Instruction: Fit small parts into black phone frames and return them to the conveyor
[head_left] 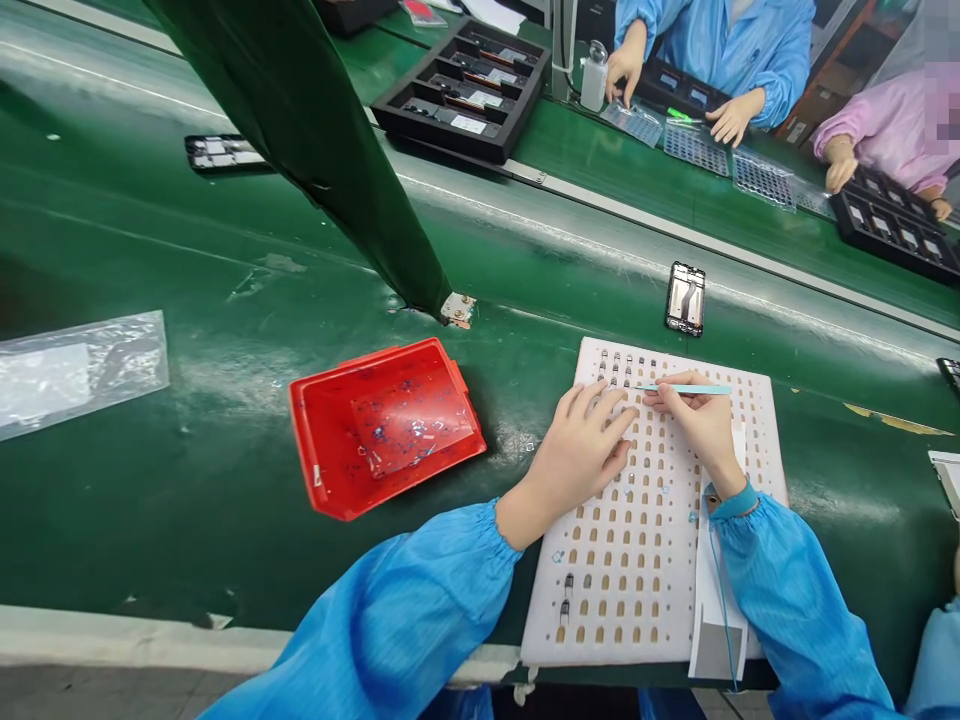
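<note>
A white perforated tray [607, 640] lies before me, its rows of slots partly filled with small dark metal parts [568, 590]. My right hand [694, 415] pinches light-blue tweezers [697, 389], whose tip points left at the parts near the tray's upper rows. Flat on the tray's left half rests my left hand [581, 440], fingers spread and holding nothing, with its fingertips close to the tweezers' tip. Under my right forearm is a long white strip [709, 620]. A blue cord hangs from a band at my right wrist.
A red bin [322, 470] with tiny scraps stands left of the tray. Beyond the tray lies an open phone frame [685, 298]. A dark green post [322, 150] slants across the upper left. A plastic bag [127, 360] lies far left. Co-workers' hands [735, 117] handle trays across the bench.
</note>
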